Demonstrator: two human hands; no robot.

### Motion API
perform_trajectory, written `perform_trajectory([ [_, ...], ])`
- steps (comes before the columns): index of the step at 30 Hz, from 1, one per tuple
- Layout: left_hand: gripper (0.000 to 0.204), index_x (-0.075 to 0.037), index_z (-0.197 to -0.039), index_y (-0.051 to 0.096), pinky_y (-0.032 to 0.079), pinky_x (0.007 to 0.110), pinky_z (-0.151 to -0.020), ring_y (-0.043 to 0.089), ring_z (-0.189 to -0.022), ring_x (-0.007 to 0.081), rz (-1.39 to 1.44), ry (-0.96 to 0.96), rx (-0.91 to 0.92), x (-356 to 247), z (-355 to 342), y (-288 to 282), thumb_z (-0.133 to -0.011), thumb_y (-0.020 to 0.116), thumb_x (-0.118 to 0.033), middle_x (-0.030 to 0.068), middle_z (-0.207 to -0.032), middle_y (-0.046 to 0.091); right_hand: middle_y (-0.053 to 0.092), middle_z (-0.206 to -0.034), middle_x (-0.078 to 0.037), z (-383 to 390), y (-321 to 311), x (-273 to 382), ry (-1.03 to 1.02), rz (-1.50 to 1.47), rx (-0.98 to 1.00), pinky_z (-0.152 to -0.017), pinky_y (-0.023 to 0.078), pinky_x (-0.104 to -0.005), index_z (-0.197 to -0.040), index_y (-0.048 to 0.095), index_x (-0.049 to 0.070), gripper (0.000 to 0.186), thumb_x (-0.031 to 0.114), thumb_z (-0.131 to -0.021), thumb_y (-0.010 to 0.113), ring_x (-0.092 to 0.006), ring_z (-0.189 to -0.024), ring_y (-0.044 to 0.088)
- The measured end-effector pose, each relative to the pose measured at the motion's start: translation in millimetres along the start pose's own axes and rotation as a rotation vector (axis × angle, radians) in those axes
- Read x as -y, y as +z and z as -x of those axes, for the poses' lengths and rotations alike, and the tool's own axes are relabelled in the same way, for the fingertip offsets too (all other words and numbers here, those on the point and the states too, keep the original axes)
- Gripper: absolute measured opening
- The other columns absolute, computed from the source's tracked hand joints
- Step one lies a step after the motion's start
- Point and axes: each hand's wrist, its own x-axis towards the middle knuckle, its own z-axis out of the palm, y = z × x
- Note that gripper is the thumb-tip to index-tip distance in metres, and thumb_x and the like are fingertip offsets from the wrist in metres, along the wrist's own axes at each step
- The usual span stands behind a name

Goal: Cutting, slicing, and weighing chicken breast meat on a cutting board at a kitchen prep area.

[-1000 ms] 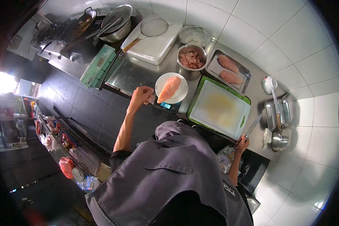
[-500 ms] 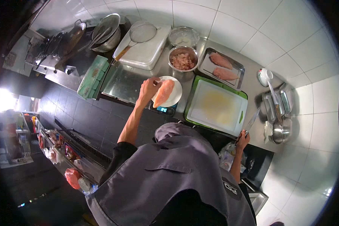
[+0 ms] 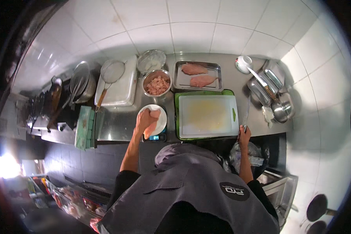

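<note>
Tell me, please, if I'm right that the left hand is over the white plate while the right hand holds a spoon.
Not quite: in the head view, the right hand holds a knife; the left hand is over the white plate.

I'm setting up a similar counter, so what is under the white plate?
A dark digital scale shows beneath the white plate, its lit display toward the person. The plate covers most of the scale's top, so that part cannot be seen.

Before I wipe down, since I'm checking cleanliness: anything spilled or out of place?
Yes: a yellowish patch marks the white cutting board, left of the knife in the right hand. Possibly residue, it discolours an otherwise pale surface.
</note>
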Motion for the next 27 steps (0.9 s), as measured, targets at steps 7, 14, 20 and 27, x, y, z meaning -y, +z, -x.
perform_trajectory([
  [7, 0.043, 0.001, -0.102, 0.066, 0.049, 0.030, -0.078, 0.061, -0.085, 0.0146, 0.317, 0.099, 0.474, -107.7, 3.9, -46.7, -0.073, 0.086, -0.024, 0.0057, -0.091, 0.066, 0.050, -0.056, 0.001, 23.3, -6.4, 11.0, -0.009, 0.031, -0.066, -0.039, 0.036, -0.0294, -0.077, 0.054, 0.003, 0.033, 0.026, -0.097, 0.063, -0.0102, -0.040, 0.045],
  [14, 0.065, 0.000, -0.129, 0.053, 0.052, 0.036, -0.086, 0.064, -0.096, 0.0224, 0.589, 0.311, 0.526, -185.0, -37.1, 61.6, -0.079, 0.082, -0.032, 0.0150, -0.111, 0.065, 0.045, -0.051, 0.001, 78.6, 0.6, 29.7, 0.013, -0.074, -0.064, -0.035, 0.031, -0.0277, -0.071, 0.048, 0.009, 0.037, 0.028, -0.099, 0.062, -0.0094, -0.038, 0.043],
  [20, 0.055, 0.000, -0.121, 0.057, 0.050, 0.051, -0.091, 0.062, -0.104, 0.0439, 0.081, 0.453, 0.187, -167.6, -5.0, 155.7, -0.086, 0.071, -0.040, 0.0257, -0.121, 0.062, 0.049, -0.059, -0.001, 114.5, -14.5, -1.0, 0.062, 0.202, -0.112, -0.052, 0.038, -0.0330, -0.081, 0.056, -0.003, 0.040, 0.033, -0.097, 0.062, -0.0116, -0.056, 0.042],
  [27, 0.034, 0.001, -0.089, 0.068, 0.053, 0.047, -0.075, 0.067, -0.084, 0.0361, 0.116, 0.121, 0.300, -185.8, 22.4, 145.8, -0.083, 0.073, -0.032, 0.0208, -0.088, 0.070, 0.051, -0.057, -0.002, 141.5, 3.1, 20.5, -0.086, 0.323, -0.052, -0.050, 0.036, -0.0311, -0.078, 0.061, 0.003, 0.039, 0.035, -0.100, 0.059, -0.0108, -0.053, 0.048],
])
